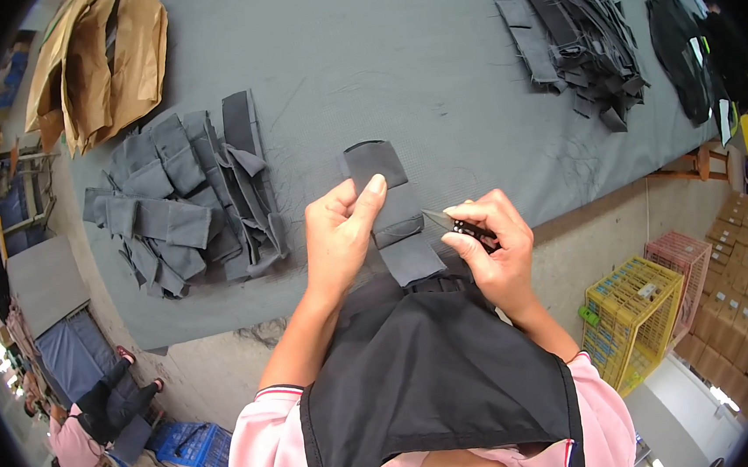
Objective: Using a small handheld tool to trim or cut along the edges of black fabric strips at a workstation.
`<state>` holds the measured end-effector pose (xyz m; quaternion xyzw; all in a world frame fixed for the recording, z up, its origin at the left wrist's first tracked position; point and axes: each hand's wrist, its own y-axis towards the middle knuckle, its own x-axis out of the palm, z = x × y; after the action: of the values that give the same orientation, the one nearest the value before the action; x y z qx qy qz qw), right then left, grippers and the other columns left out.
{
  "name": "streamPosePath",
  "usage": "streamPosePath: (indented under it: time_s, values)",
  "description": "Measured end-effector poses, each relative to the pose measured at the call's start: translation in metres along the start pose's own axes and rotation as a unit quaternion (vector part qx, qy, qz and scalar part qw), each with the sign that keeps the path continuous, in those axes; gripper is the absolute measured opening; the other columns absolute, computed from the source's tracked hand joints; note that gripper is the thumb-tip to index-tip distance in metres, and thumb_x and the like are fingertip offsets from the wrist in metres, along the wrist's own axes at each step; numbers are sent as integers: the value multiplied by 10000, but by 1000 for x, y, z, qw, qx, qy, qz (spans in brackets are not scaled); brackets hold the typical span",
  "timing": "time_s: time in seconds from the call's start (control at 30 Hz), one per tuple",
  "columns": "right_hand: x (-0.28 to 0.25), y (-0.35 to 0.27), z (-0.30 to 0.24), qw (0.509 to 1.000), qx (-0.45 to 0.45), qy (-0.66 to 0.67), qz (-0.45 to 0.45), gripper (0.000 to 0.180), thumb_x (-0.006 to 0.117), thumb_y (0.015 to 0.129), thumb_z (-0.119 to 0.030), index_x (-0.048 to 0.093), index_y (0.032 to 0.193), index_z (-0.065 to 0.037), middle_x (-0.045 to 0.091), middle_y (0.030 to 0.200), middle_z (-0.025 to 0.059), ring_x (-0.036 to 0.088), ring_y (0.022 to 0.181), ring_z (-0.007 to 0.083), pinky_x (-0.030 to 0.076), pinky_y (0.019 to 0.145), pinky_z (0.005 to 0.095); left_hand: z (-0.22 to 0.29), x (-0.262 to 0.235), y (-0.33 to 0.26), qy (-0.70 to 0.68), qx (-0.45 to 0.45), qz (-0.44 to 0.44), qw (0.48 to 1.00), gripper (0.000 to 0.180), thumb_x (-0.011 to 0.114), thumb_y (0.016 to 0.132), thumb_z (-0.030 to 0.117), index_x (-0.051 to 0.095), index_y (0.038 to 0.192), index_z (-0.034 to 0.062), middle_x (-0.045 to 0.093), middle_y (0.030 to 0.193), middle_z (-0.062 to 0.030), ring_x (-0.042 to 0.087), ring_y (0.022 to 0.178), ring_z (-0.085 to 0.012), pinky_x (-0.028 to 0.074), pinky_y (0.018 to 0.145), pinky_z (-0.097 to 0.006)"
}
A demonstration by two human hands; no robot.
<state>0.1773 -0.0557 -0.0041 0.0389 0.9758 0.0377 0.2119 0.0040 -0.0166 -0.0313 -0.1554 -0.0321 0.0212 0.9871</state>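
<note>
A broad worktop covered in dark grey cloth (429, 45) fills the upper half of the frame. On it, left of centre, lies a loose pile of folded grey fabric pieces (182, 200); a heap of tan brown fabric (101, 62) sits at the upper left, and a stack of dark grey strips and offcuts (574, 38) at the upper right. A yellow plastic crate (631, 314) stands on the floor at the lower right, with a pink crate (684, 266) just beside it. At the centre, the left hand (339, 236) pinches a narrow grey fabric strip (390, 215), thumb on top, grip closed on it over the worktop's near edge. The right hand (494, 246) is closed around small black thread snips (461, 224), their blade tip pointing at the strip's right edge.
</note>
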Motion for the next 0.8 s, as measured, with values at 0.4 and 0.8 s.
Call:
streamPosePath:
  time_s: [0.4,0.8]
  values:
    - [-4,17,-4,950,-229,-174,-124,295,752,622,-84,653,900,-87,521,757,14,496,588,174,421,570,299,-7,-6,-1,-26,-57,-76,995,364,624,895,219,470,595,79,368,576,102,272,551,-5,200,449,-228]
    - [-1,13,-4,957,-211,-142,-141,247,757,630,-89,644,847,-58,476,691,42,507,571,204,428,530,310,-14,-5,-3,-6,-71,-92,993,420,631,889,242,406,564,100,344,556,101,269,535,-7,197,435,-231]
